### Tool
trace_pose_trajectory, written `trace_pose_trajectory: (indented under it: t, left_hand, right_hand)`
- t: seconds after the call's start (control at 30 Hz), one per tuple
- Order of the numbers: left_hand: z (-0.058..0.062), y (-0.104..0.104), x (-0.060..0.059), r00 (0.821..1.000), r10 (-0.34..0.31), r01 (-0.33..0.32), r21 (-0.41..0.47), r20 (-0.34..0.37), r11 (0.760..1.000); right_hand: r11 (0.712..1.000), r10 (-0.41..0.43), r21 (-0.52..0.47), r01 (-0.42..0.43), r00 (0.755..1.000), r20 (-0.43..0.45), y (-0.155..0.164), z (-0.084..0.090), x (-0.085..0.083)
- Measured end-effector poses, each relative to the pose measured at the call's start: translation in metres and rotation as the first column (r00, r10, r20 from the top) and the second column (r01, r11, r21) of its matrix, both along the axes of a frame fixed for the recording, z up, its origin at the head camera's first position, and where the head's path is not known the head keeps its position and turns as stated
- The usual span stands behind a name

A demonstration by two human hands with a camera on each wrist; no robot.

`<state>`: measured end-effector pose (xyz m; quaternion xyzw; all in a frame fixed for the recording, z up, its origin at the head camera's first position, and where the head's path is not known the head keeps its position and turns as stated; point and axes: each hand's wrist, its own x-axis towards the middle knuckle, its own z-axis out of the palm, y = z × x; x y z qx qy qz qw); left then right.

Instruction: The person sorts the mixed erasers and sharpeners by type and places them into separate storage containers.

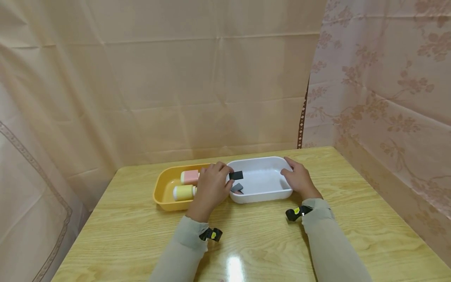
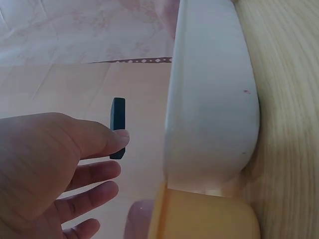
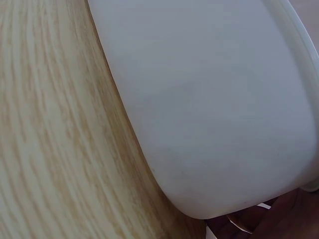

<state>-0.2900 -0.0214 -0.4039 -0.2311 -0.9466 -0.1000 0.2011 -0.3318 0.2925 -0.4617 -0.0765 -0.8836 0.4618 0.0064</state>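
Dark, flat little block [image 1: 236, 175] looks light and stiff; left hand [image 1: 210, 188] pinches its edge (best hold), while right hand [image 1: 299, 179] grips the white tub [image 1: 262, 160] rim.

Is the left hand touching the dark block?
Touching. The left wrist view shows the left hand pinching the dark block with a fingertip on its edge.

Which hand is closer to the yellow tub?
Left. The left hand hovers at the yellow tub where it meets the white tub, pinching a dark block. The right hand holds the white tub's far side.
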Motion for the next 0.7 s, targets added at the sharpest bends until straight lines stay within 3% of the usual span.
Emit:
trace_pose_trajectory:
  t: [0.17,0.7]
  left_hand:
    - [-0.004,0.001,-0.002,1.0,0.005,-0.005,-0.006,0.026,1.0]
    - [-0.014,0.005,-0.006,1.0,-0.028,0.029,-0.038,0.004,0.999]
  right_hand:
    - [1.0,0.0,0.007,0.0,1.0,-0.005,0.0,0.001,0.0]
    - [1.0,-0.004,0.003,0.004,1.0,0.011,-0.001,0.002,0.001]
